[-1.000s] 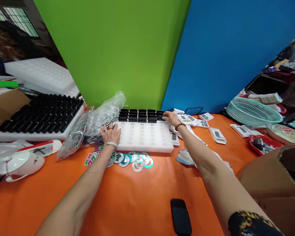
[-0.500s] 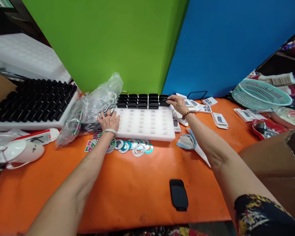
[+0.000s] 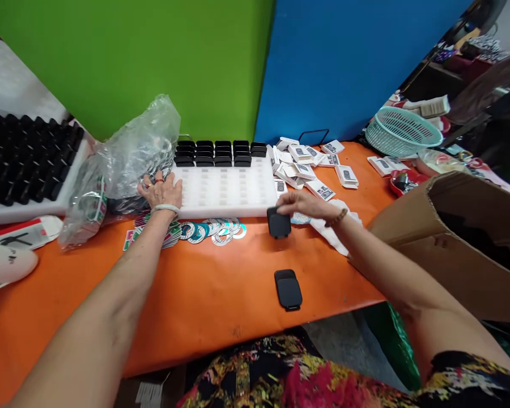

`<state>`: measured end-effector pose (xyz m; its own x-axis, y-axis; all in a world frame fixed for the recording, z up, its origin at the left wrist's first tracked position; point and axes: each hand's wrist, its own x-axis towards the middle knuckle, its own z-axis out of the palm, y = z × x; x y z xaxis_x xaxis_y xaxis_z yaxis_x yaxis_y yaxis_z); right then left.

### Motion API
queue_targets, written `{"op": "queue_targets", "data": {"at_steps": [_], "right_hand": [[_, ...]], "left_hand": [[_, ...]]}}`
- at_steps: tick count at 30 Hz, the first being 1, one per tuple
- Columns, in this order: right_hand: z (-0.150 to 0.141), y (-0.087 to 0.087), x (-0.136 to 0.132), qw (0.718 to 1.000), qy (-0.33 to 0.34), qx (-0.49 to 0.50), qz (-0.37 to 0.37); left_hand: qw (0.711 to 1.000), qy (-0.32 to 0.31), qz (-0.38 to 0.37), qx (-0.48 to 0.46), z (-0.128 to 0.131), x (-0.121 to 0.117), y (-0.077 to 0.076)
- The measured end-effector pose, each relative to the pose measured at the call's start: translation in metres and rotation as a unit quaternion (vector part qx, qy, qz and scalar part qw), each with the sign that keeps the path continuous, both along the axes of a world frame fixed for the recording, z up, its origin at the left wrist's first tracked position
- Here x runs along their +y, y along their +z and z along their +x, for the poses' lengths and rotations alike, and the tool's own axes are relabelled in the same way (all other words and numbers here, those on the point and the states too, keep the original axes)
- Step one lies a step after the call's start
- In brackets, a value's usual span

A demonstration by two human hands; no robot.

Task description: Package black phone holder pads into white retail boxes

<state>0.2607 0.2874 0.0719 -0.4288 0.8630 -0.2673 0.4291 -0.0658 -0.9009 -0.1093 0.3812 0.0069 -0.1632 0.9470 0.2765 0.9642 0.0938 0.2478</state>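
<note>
My right hand (image 3: 300, 205) pinches a black flat piece with rounded corners (image 3: 279, 222) by its upper edge, just off the right front corner of a white foam tray (image 3: 225, 192). A matching black flat piece (image 3: 288, 289) lies on the orange table nearer to me. Several black pieces (image 3: 223, 154) stand upright in the tray's back rows, while its front slots are bare. Spread fingers of my left hand (image 3: 161, 192) rest at the tray's left end, beside a clear plastic bag (image 3: 140, 139). Below the tray lie several printed ring stickers (image 3: 223, 231).
Small white boxes (image 3: 301, 161) are heaped right of the tray. A larger tray of black pieces (image 3: 25, 158) stands at left, near a white cap (image 3: 8, 263). At right are a turquoise basket (image 3: 402, 131) and an open cardboard box (image 3: 408, 238).
My right hand has lifted a black piece out of the tray's right back row and carried it toward me. The left hand stays at the tray's end. The view has shifted right.
</note>
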Motion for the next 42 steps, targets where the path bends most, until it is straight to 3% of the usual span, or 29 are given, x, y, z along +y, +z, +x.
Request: {"op": "queue_targets", "data": {"at_steps": [3,6,10,14,17,21,23,26,29,32,37,40,42], "right_hand": [[-0.006,-0.040,-0.045,0.998,-0.028,0.000,-0.064],[-0.006,-0.060,-0.061,0.996,-0.035,-0.005,-0.083],[-0.008,-0.063,-0.064,0.995,-0.029,-0.097,0.022],[-0.021,-0.049,-0.057,0.962,-0.082,-0.198,0.172],[-0.036,-0.031,-0.028,0.940,-0.108,-0.220,0.238],[-0.057,-0.008,0.045,0.920,-0.178,-0.173,0.302],[-0.065,-0.005,0.084,0.913,-0.206,-0.151,0.317],[-0.074,-0.010,0.128,0.923,-0.194,-0.127,0.306],[-0.080,-0.018,0.147,0.940,-0.168,-0.090,0.284],[-0.081,-0.015,0.152,0.941,-0.186,-0.037,0.280],[-0.067,0.024,0.134,0.933,-0.241,0.048,0.263],[-0.064,0.037,0.083,0.964,-0.162,0.064,0.203],[-0.069,0.030,0.031,0.988,-0.069,0.053,0.128]], "left_hand": [[1.000,-0.004,-0.001,0.002,0.000,-0.001,0.002],[1.000,-0.004,-0.003,0.007,0.000,-0.002,0.003],[1.000,0.003,0.007,0.015,0.001,-0.003,0.002],[0.999,0.021,0.016,0.031,0.000,-0.003,0.002],[0.998,0.031,-0.008,0.045,-0.001,-0.003,0.003],[0.998,0.027,-0.015,0.047,-0.002,-0.006,0.006],[0.999,0.026,-0.021,0.043,-0.002,-0.008,0.007],[0.999,0.026,-0.024,0.034,-0.001,-0.008,0.007],[0.999,0.026,-0.021,0.024,-0.001,-0.006,0.004],[0.999,0.028,-0.015,0.023,-0.002,-0.005,0.000],[0.999,0.024,-0.007,0.028,0.000,-0.005,-0.001],[0.999,0.019,-0.002,0.026,0.001,-0.005,-0.001],[1.000,0.017,-0.004,0.023,0.001,-0.004,-0.001]]}}
